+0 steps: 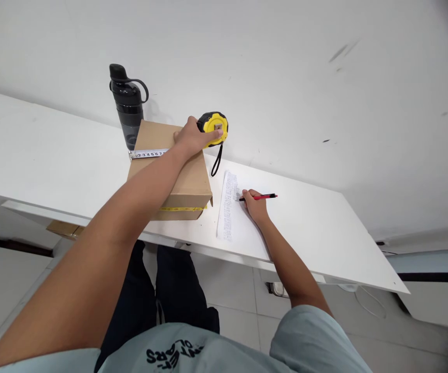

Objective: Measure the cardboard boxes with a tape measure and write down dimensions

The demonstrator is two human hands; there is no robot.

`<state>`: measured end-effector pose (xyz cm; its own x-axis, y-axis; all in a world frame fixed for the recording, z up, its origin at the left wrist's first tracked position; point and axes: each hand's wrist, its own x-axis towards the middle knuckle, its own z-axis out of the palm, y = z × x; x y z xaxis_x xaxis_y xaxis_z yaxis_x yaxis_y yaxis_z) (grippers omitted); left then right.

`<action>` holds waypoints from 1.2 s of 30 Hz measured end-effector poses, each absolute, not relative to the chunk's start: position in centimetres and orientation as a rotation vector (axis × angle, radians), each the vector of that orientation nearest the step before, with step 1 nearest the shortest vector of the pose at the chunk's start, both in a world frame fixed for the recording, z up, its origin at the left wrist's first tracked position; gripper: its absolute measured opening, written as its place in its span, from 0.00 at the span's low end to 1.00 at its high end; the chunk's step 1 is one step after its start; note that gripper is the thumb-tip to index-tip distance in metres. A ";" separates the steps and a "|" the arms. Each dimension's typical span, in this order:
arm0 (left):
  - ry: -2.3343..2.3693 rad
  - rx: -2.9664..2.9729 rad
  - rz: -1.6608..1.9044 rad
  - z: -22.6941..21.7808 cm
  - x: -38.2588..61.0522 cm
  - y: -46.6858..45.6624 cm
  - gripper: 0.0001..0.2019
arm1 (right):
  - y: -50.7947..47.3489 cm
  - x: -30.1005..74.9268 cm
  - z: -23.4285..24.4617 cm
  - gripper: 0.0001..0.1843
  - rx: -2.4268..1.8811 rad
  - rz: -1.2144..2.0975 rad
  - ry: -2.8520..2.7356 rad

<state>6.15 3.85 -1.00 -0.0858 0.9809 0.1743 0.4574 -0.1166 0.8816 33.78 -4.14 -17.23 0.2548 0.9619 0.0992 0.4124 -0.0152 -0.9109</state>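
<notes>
Left hand [193,137] clasped, farther forward; right hand [255,206] pinched.

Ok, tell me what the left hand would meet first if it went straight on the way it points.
Beyond the tape measure it holds, the left hand would likely meet the white wall first; the gap is hard to judge.

tape measure [209,122]: yellow-black | box [191,178]: brown | pen [266,196]: red-black | bottle [129,108]: black | table [313,223]: white
</notes>
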 end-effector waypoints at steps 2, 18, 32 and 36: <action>1.571 1.614 1.160 -1.0 6.2 3.9 0.33 | -4.2 33.7 -17.2 0.21 -1.589 0.745 -1.306; 1.686 1.848 0.989 0.1 6.7 2.9 0.34 | -4.3 33.6 -17.1 0.23 -1.590 0.733 -1.261; 1.558 1.781 1.004 -0.5 6.2 3.7 0.36 | -4.5 33.5 -16.8 0.22 -1.613 0.739 -1.258; 1.513 1.670 1.061 -0.7 6.1 3.6 0.35 | -4.4 33.5 -16.7 0.22 -1.623 0.718 -1.254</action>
<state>6.09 3.63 -0.65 0.0116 0.9893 0.1451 0.4734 -0.1333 0.8707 33.46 -4.43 -16.72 0.3072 0.9475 0.0890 0.4029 -0.0448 -0.9141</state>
